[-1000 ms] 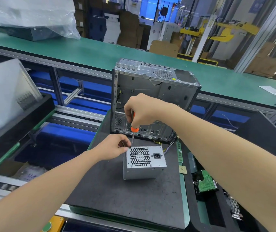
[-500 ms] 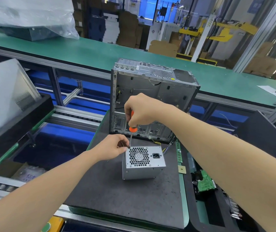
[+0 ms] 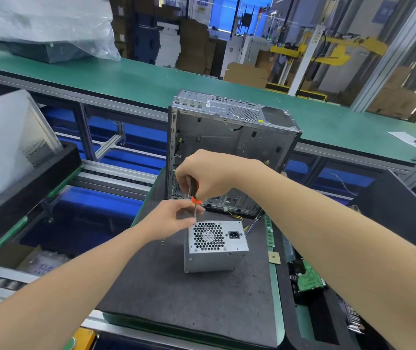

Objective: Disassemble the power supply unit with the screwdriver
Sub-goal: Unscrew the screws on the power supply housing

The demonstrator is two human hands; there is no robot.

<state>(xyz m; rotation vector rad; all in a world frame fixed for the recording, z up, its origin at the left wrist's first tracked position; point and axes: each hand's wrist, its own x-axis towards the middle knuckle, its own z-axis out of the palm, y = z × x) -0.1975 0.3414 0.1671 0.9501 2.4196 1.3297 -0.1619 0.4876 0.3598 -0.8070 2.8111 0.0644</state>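
Observation:
A grey metal power supply unit point(image 3: 214, 248) stands on the dark mat point(image 3: 176, 294), its fan grille and power socket facing up. My right hand point(image 3: 209, 175) grips the orange-and-black handle of a screwdriver point(image 3: 194, 198), held upright with its tip at the unit's top left corner. My left hand point(image 3: 174, 218) sits at that same corner, fingertips pinching the screwdriver's shaft near the tip. The screw itself is hidden by my fingers.
An open computer case point(image 3: 229, 152) stands just behind the unit, with wires trailing out. A loose screw point(image 3: 163, 241) lies on the mat to the left. A RAM stick point(image 3: 268, 231), a chip point(image 3: 274, 257) and a green circuit board point(image 3: 308, 279) lie to the right.
My right hand has loosened and shifted on the handle, fingers now spread lower. My left fingers have moved in around the shaft at the unit's corner.

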